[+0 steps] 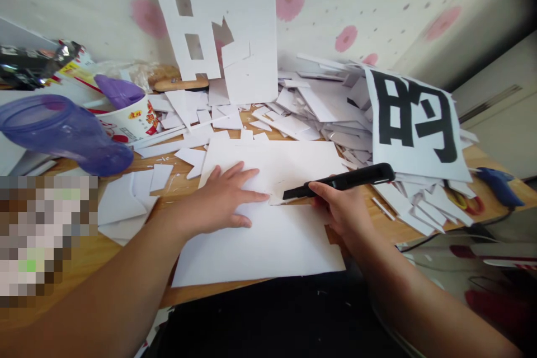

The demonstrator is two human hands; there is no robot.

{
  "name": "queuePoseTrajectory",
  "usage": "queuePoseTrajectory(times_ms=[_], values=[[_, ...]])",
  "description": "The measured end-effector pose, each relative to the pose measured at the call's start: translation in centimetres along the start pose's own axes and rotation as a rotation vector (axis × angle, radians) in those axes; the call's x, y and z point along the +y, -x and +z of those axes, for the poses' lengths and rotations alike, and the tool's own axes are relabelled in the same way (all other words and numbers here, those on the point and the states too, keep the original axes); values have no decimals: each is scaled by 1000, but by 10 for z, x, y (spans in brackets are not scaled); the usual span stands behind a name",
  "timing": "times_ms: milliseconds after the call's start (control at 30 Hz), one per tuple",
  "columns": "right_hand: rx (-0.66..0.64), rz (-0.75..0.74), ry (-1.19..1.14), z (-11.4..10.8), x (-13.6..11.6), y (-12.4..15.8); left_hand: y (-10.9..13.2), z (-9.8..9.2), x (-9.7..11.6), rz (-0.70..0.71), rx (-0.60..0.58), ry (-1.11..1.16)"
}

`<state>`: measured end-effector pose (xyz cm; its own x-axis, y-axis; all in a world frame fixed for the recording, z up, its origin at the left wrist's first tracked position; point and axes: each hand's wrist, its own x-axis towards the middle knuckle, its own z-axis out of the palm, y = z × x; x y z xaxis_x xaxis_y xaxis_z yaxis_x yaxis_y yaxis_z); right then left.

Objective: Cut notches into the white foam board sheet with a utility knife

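Note:
A white board point(260, 251) lies flat on the wooden table in front of me, with small cut marks near its middle. My left hand point(222, 201) rests on it, palm down and fingers spread. Wrapped in my right hand point(342, 207) is a black utility knife point(352, 177), its tip pointing left to the marks, close to my left index finger. Behind the board leans a white sheet point(251, 5) with rectangular and jagged openings cut in it. To the right hangs a paper with a bold black Chinese character point(394, 109), draped over a pile of offcuts.
White offcuts point(293, 123) are heaped along the back and right. A purple translucent vase point(71, 134) and a printed paper cup point(130, 120) stand at the left. A blue glue gun point(499, 185) lies near the right edge beside scissors point(474, 205). A flowered wall rises behind.

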<state>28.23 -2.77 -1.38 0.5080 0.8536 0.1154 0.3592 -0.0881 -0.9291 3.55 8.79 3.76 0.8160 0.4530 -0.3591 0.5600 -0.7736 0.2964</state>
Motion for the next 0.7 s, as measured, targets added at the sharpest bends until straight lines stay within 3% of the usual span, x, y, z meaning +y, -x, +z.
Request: queuePoseTrajectory(times_ms=[333, 533, 700], values=[[42, 285, -268, 7, -12, -6, 1, 1, -1, 13, 7, -8], [46, 288, -299, 7, -14, -6, 2, -1, 1, 7, -5, -18], [16, 168, -190, 2, -5, -4, 1, -1, -1, 15, 4, 6]])
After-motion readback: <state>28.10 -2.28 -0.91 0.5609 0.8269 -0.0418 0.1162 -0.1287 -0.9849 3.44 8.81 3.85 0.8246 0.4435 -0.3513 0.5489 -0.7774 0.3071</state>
